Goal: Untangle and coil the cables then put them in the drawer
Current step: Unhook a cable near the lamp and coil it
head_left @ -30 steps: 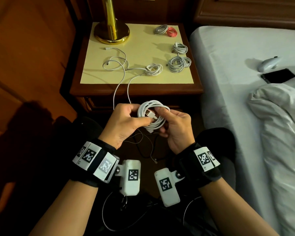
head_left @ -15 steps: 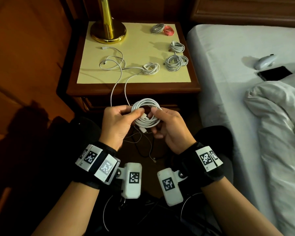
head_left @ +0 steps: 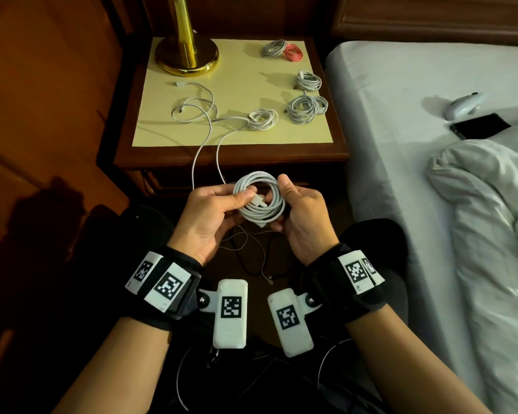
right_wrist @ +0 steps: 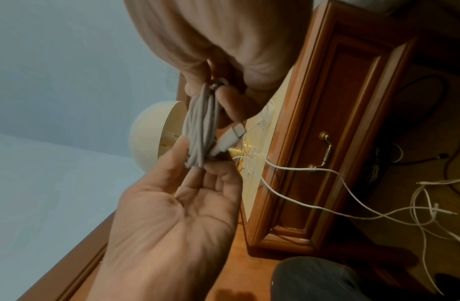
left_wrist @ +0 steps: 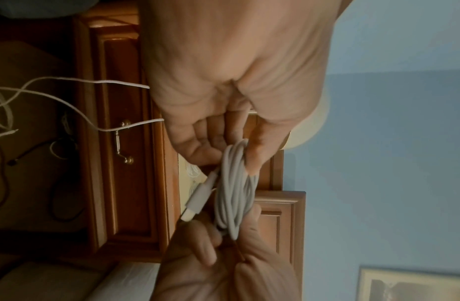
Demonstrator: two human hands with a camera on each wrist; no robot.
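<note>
Fingers of the left hand pinch the white coiled cable at its left side; the right hand curls round its right side, thumb on top; the coil is round, several loops thick, its white plug lying across the middle, held in the air before the closed drawer; two loose white cables trail off the tabletop edge; small coiled bundles and a brass lamp base stand behind; a bed lies right.

A brass lamp base stands at the nightstand's back corner; on the white bed lie a black phone and a crumpled duvet.
</note>
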